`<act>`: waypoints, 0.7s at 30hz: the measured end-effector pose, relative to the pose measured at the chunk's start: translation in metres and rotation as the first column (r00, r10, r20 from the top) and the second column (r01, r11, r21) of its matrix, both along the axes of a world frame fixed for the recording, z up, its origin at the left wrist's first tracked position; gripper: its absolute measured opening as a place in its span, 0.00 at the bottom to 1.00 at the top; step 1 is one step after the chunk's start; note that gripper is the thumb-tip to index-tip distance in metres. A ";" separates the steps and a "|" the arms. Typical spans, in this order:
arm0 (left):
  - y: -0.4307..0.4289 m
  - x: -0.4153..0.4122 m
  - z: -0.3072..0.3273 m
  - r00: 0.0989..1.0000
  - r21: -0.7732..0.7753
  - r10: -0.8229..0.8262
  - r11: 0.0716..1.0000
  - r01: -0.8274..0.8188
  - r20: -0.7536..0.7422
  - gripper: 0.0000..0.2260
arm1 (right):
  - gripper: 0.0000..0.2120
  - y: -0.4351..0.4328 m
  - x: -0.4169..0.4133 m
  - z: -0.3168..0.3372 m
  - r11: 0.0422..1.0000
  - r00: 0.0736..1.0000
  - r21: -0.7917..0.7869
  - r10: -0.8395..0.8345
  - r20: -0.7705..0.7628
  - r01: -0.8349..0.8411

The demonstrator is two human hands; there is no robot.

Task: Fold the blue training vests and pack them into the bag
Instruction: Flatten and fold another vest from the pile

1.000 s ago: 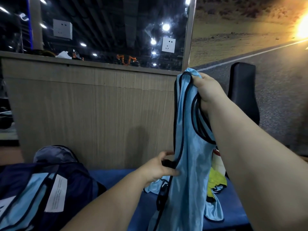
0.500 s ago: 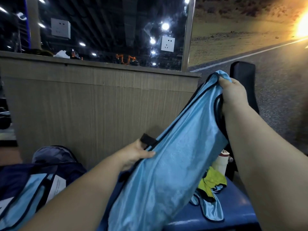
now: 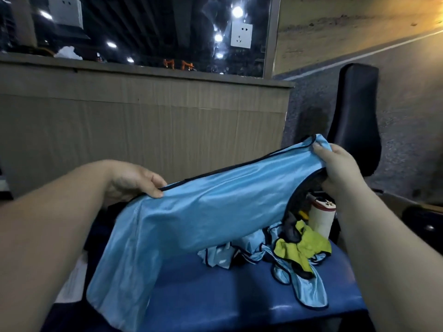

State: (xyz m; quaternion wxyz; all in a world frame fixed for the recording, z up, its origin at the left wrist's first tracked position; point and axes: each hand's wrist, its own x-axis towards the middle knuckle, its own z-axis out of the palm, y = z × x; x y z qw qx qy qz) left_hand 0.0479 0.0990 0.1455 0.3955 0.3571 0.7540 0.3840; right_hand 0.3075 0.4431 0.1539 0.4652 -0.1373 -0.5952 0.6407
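A light blue training vest (image 3: 203, 212) with dark trim is stretched out above the blue bench (image 3: 215, 295). My left hand (image 3: 136, 178) pinches its dark-edged hem at the left. My right hand (image 3: 338, 168) grips the shoulder end at the upper right. The vest's lower side hangs down to the bench. Another crumpled blue vest (image 3: 287, 271) lies on the bench at the right. The bag is hidden behind my left arm and the held vest.
A yellow-green cloth (image 3: 302, 248) lies among the crumpled vests. A white bottle (image 3: 321, 219) stands behind it. A black chair back (image 3: 354, 121) rises at the right. A wooden partition (image 3: 143, 130) with glass above closes off the far side.
The vest went from hanging upright to being spread wide and lowered. My left hand moved left along the hem, my right hand moved right and down. The view tilted, and the bag left sight.
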 end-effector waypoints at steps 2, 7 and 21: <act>0.010 -0.010 0.000 0.996 -0.133 -0.084 0.988 0.085 0.014 0.23 | 0.06 0.008 -0.005 -0.017 0.999 1.000 -0.037 0.010 0.017 -0.009; 0.069 -0.032 -0.046 0.982 -0.358 -0.153 0.928 0.103 -0.114 0.18 | 0.08 0.044 -0.022 -0.069 0.990 0.980 -0.126 -0.034 0.196 0.059; 0.143 -0.034 -0.229 0.737 -0.435 -0.135 0.870 -0.232 -0.663 0.31 | 0.29 0.079 -0.048 -0.197 0.828 0.326 0.504 -0.560 0.761 0.246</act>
